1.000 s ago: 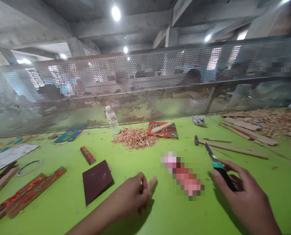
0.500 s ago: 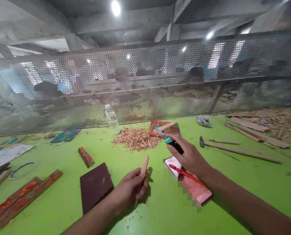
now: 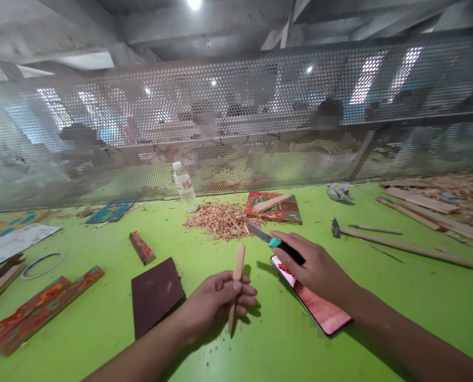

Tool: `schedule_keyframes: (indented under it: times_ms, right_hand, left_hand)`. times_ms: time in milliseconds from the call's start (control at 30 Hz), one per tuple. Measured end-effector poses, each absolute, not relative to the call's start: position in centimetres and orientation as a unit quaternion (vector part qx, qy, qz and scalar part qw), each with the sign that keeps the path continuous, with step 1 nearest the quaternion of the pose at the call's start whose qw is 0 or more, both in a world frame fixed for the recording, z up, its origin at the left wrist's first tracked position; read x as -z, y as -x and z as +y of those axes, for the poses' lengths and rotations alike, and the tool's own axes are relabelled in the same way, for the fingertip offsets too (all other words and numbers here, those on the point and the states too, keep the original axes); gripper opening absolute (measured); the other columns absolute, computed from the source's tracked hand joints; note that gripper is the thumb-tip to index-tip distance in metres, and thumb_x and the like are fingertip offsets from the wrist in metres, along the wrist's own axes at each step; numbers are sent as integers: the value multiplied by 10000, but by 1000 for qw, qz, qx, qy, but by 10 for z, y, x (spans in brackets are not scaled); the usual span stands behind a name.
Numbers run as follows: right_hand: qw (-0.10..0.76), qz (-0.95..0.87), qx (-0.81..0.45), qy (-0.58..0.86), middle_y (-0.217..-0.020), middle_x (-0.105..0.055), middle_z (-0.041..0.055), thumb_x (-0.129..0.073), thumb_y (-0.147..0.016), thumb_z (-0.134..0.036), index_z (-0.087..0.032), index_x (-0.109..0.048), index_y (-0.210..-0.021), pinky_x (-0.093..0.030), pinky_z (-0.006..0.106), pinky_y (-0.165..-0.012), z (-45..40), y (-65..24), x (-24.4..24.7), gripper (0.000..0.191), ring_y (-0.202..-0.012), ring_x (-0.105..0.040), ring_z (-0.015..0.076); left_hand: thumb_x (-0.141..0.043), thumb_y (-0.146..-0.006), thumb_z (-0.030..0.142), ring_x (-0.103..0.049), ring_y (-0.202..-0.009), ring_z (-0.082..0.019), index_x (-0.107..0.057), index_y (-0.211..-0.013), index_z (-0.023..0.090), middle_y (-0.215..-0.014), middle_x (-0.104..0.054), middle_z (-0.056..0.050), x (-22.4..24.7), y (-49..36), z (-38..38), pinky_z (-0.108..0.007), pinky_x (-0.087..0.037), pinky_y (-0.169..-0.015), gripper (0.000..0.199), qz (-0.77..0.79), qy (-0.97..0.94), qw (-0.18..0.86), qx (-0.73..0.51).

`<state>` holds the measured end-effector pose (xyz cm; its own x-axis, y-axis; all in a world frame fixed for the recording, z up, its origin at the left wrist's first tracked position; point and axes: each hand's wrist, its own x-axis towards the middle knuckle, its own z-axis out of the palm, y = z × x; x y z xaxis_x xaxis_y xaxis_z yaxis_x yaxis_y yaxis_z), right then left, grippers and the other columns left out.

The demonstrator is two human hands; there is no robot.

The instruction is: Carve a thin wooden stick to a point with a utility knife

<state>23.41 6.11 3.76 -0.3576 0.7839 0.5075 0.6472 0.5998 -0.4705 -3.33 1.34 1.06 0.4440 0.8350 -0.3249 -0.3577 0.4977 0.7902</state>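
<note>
My left hand [image 3: 220, 300] pinches a narrow piece of light wood [image 3: 239, 262] between thumb and fingers, its upper end upright and its darker tip pointing down. In my right hand [image 3: 310, 260] is a utility knife [image 3: 274, 242] with a black and teal handle, its blade pointing left toward the wood shavings [image 3: 222, 220]. Beneath the right hand lies a phone [image 3: 320, 310] showing a red and pink picture, partly hidden by that hand. A dark brown sheet [image 3: 157, 297] lies left of my left hand.
A water bottle [image 3: 185, 188] stands by the perforated metal screen [image 3: 236, 122]. A painted board [image 3: 292, 208] carries a wood strip. To the right lie a hammer [image 3: 403, 246], crumpled paper [image 3: 340, 192] and wooden strips [image 3: 423, 200]; painted wood pieces [image 3: 53, 310] and a ring [image 3: 41, 265] are left.
My right hand and the knife have moved slightly down and right, the blade now lying flatter. The left fingers have spread a little around the wood piece. The view has shifted slightly.
</note>
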Motion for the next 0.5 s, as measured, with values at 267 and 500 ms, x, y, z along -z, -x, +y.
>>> schedule_keyframes:
  times_ms: [267,500]
  right_hand:
    - [332,-834,-98,429,-1223,-763,138,-500,-1081,-382,-206,-643,-1379,-610,415,-900,59,-231,-38,375,-1089,-746,283]
    - [320,-843,-102,421,-1163,-771,124,-501,-1084,-378,-210,-649,-1373,-609,394,-884,56,-230,-40,366,-1035,-753,264]
  left_hand:
    - [-566,-1075,322,-814,-827,-192,-738,-1145,73,-1058,-826,-186,-14,36,16,-230,-601,-640,311,386,-319,782,-371]
    - [-455,-1114,318,-817,-796,-188,-725,-1157,76,-1069,-828,-184,-15,36,17,-230,-584,-607,365,385,-318,785,-367]
